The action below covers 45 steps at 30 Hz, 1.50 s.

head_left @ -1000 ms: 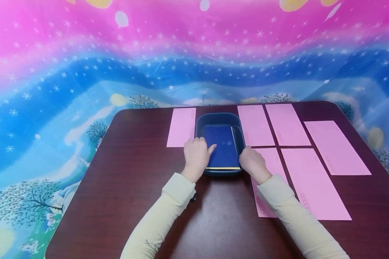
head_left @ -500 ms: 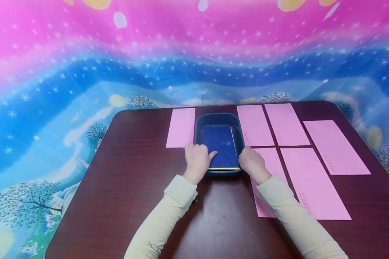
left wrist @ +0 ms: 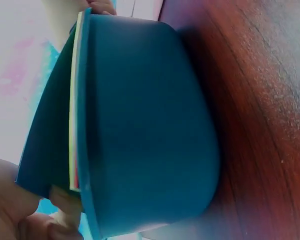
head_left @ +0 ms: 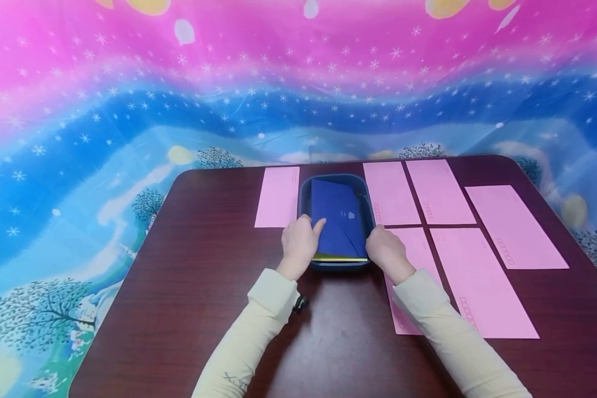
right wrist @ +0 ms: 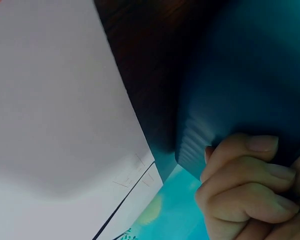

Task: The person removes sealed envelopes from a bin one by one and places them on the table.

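Note:
A dark teal plastic bin [head_left: 342,267] stands on the table. In it lies a blue notebook [head_left: 335,213] with a small pale emblem; a yellow strip shows along its near edge. My left hand [head_left: 300,240] is at the bin's left rim and pinches the notebook's left edge, thumb on top. In the left wrist view the blue cover [left wrist: 45,135] leans up away from the pale page edge [left wrist: 74,110]. My right hand [head_left: 385,247] grips the bin's right rim, and in the right wrist view its fingers [right wrist: 245,182] curl against the outer wall.
Pink envelopes lie flat: one [head_left: 277,196] left of the bin, several to its right, such as the nearest one [head_left: 482,282]. My right forearm passes over some. The dark red-brown table [head_left: 204,237] meets a patterned cloth backdrop [head_left: 298,83].
The blue cover's left side has risen, and its far end shows higher in the bin. My left hand has shifted slightly; my right hand stays at the rim.

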Available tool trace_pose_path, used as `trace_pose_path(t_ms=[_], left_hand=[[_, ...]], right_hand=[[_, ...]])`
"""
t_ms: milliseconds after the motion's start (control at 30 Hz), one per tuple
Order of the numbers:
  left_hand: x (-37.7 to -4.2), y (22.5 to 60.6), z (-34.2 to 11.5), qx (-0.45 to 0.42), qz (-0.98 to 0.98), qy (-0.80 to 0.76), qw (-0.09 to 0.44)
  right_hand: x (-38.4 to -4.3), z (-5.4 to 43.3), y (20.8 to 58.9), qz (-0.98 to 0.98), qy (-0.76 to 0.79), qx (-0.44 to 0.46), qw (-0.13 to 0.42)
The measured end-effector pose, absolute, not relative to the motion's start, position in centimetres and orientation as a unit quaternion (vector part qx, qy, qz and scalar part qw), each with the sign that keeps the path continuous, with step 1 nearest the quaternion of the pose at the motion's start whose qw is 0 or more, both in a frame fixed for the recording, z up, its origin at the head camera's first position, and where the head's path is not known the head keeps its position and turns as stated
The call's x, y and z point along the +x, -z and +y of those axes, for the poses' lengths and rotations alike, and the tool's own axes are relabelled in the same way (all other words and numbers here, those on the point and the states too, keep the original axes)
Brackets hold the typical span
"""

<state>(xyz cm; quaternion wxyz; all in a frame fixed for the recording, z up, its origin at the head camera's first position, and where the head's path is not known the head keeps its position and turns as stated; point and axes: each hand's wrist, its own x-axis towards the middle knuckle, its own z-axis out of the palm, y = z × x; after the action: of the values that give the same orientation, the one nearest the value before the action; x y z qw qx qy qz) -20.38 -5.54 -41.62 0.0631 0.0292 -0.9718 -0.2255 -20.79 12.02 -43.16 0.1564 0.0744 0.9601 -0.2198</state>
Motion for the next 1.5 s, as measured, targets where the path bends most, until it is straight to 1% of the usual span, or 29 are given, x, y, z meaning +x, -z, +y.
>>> trace_pose_path(t_ms=[167,400,600,800,1133,1333,1500], left_hand=[[-20.0,40.8,-6.8,0.056,-0.95,0.306,0.035],[-18.7,39.9,-9.9,0.076,-0.942,0.32,0.06],[-16.9,39.8,-13.3,0.096,-0.936,0.331,0.067],[-14.9,40.3,-16.5,0.113,-0.93,0.347,0.04],[-11.0,42.6,-20.7,0.122,-0.932,0.34,-0.012],[-9.8,44.0,-21.7,0.109,-0.936,0.329,-0.056],[-9.6,44.9,-21.4,0.101,-0.938,0.323,-0.076]], right_hand=[[-20.8,11.9,43.3,0.957,0.223,0.081,0.166],[-20.6,12.0,43.4,0.949,0.239,0.09,0.184],[-20.5,12.1,43.4,0.949,0.242,0.088,0.181],[-20.7,12.2,43.4,0.95,0.241,0.084,0.18],[-20.8,12.0,43.2,0.957,0.222,0.077,0.171],[-21.0,12.0,43.2,0.957,0.221,0.079,0.172],[-21.1,12.1,43.3,0.957,0.221,0.082,0.172]])
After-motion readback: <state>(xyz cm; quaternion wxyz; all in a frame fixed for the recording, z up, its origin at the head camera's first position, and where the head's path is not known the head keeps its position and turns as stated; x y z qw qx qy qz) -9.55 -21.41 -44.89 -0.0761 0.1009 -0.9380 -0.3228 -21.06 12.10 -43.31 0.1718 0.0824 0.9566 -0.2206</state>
